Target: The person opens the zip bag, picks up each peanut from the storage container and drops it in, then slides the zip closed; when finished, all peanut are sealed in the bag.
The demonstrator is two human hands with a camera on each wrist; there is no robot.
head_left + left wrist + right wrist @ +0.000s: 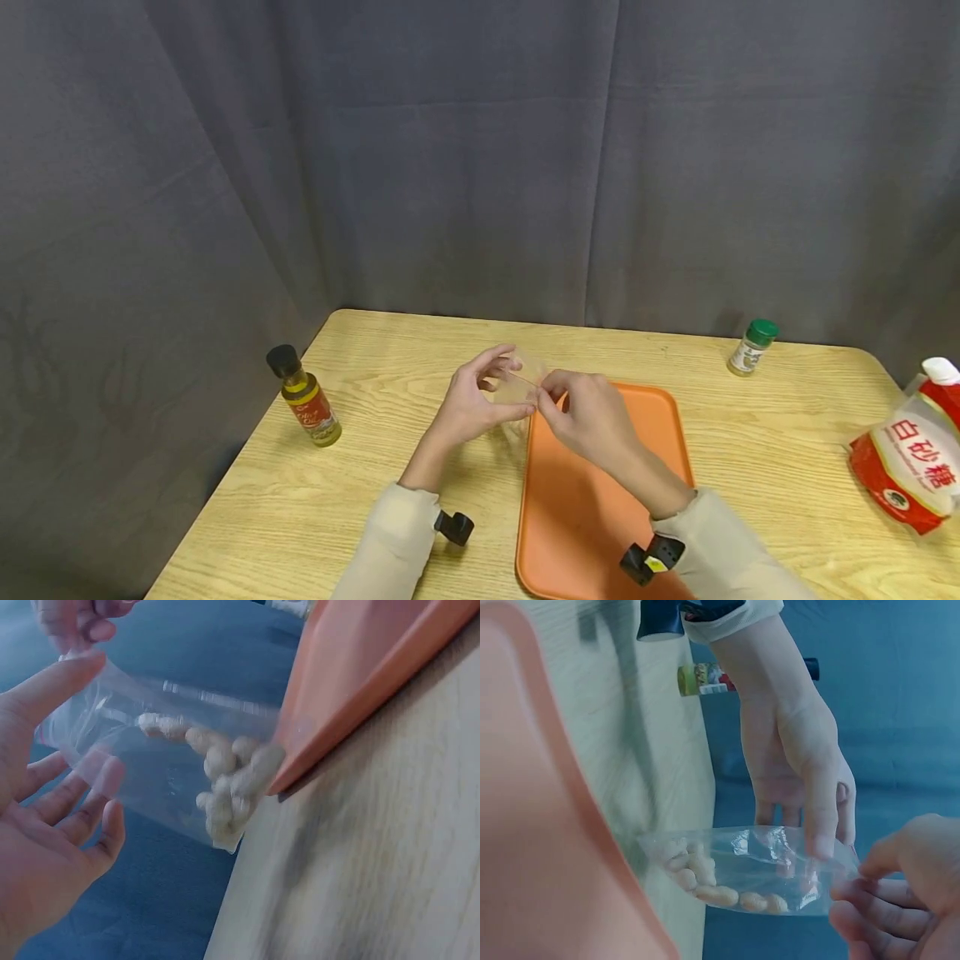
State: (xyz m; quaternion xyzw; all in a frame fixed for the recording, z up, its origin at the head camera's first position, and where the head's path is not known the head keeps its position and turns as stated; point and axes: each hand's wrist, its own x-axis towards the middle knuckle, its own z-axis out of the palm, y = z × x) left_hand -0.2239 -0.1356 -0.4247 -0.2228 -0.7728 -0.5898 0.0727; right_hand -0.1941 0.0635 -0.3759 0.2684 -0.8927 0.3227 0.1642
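Note:
A clear plastic bag (516,390) hangs between my two hands above the left edge of the orange tray. Several shelled-looking tan peanuts in their pods (232,780) lie gathered at the bag's lower end, seen in both wrist views. My left hand (467,406) holds the bag near its top, thumb on one side and fingers on the other. At the upper corner, the thumb and fingertips of my right hand (596,419) pinch the bag's edge. Whether the bag's mouth is sealed cannot be made out.
The orange tray (577,525) lies beneath my right forearm on the wooden table (360,508). An olive oil bottle (309,404) stands at the left edge. Toward the back right is a green-capped seasoning jar (752,348); a red-and-white sugar bag (911,454) stands far right.

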